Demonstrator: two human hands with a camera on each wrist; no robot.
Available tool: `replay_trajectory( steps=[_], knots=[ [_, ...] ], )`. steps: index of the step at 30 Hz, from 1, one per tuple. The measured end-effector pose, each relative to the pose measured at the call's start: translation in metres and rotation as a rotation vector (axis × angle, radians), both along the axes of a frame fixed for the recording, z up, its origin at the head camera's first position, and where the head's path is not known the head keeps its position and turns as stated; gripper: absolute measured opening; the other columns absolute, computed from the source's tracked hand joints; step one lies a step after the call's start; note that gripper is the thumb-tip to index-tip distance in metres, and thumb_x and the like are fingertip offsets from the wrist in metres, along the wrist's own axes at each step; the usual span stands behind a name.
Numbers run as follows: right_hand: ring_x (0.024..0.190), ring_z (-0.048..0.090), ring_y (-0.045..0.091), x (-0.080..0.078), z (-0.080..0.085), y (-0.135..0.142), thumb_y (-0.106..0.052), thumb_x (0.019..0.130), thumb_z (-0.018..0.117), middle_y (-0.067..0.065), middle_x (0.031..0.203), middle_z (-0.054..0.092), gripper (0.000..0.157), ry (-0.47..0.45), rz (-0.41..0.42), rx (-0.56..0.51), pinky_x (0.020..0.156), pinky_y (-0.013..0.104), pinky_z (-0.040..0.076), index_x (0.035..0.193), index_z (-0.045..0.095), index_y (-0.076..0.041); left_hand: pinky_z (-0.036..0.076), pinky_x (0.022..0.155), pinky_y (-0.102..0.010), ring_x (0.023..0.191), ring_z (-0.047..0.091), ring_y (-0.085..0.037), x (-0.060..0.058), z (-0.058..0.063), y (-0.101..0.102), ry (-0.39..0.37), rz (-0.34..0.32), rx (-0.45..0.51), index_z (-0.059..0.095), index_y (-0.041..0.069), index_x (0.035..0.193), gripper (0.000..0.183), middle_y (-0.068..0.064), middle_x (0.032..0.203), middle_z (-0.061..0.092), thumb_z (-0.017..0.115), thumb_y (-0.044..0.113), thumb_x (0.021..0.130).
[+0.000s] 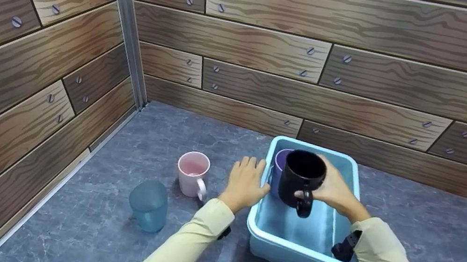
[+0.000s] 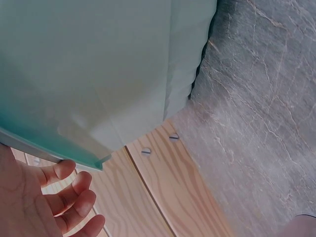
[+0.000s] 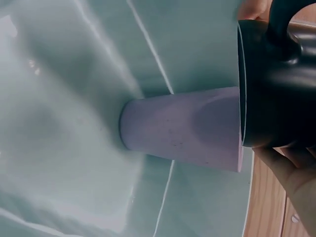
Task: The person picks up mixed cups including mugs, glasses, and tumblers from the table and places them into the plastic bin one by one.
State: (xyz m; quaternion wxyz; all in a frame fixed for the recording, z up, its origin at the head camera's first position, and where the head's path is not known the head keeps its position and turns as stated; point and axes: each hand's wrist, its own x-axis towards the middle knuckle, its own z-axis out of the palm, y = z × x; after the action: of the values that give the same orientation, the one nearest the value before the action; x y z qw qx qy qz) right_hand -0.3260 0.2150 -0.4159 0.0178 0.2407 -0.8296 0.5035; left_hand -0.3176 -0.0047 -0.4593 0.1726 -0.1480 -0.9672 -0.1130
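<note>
My right hand grips a black mug by its side, with the mug's handle facing me. The mug is held over a light blue plastic bin. Inside the bin, against its left wall, a purple cup stands upright, partly behind the mug in the head view. My left hand rests at the bin's left rim, its thumb at the edge and its fingers loosely extended outside. To the left on the tabletop stand a pink mug and a translucent blue cup.
A grey marbled tabletop lies under everything. Wood-patterned panels wall it in at the back and left, joined by a metal corner post. The bin's raised rim surrounds the purple cup.
</note>
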Motion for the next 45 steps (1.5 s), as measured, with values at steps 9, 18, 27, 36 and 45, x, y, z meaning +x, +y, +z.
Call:
replay_trajectory(
  steps=[9,18,27,36,45],
  knots=[
    [0.110,0.053,0.019,-0.003,-0.006,-0.005,-0.010,0.058,0.087,0.014,0.124,0.058,0.084,0.004,0.037,0.031,0.100,0.044,0.035,0.131,0.046,-0.003,0.042,0.087,-0.041,0.105,0.052,-0.025,-0.001,-0.001,0.000,0.015,0.008,-0.020,0.053,0.011,0.119,0.048,-0.010,0.110,0.058,0.059,0.040,0.082],
    [0.110,0.053,0.025,-0.003,-0.007,-0.013,-0.015,0.058,0.088,0.014,0.122,0.058,0.084,-0.015,0.056,0.076,0.100,0.049,0.034,0.130,0.046,-0.003,0.042,0.088,-0.040,0.104,0.051,-0.024,-0.001,0.000,0.000,-0.002,0.012,-0.024,0.052,0.013,0.120,0.046,-0.008,0.111,0.057,0.057,0.041,0.083],
    [0.110,0.053,0.026,-0.008,-0.002,-0.015,-0.016,0.058,0.088,0.014,0.122,0.058,0.083,-0.009,0.038,0.097,0.099,0.047,0.036,0.129,0.047,-0.003,0.041,0.086,-0.038,0.102,0.050,-0.023,-0.001,-0.001,-0.001,0.001,0.009,-0.024,0.052,0.013,0.119,0.045,-0.007,0.108,0.057,0.057,0.040,0.083],
    [0.108,0.054,0.024,-0.004,0.003,-0.017,-0.017,0.058,0.088,0.014,0.120,0.060,0.082,-0.003,0.025,0.141,0.097,0.046,0.037,0.128,0.048,-0.003,0.042,0.088,-0.039,0.104,0.051,-0.024,-0.001,0.000,-0.001,-0.003,0.012,-0.039,0.052,0.013,0.120,0.047,-0.008,0.111,0.057,0.057,0.041,0.083],
    [0.108,0.053,0.026,-0.005,-0.001,-0.015,-0.022,0.058,0.088,0.015,0.119,0.059,0.082,-0.020,0.041,0.196,0.097,0.049,0.037,0.128,0.049,-0.002,0.041,0.089,-0.039,0.106,0.050,-0.023,-0.002,0.000,0.000,-0.022,0.022,-0.052,0.051,0.013,0.122,0.049,-0.008,0.113,0.056,0.056,0.042,0.083]
  ],
)
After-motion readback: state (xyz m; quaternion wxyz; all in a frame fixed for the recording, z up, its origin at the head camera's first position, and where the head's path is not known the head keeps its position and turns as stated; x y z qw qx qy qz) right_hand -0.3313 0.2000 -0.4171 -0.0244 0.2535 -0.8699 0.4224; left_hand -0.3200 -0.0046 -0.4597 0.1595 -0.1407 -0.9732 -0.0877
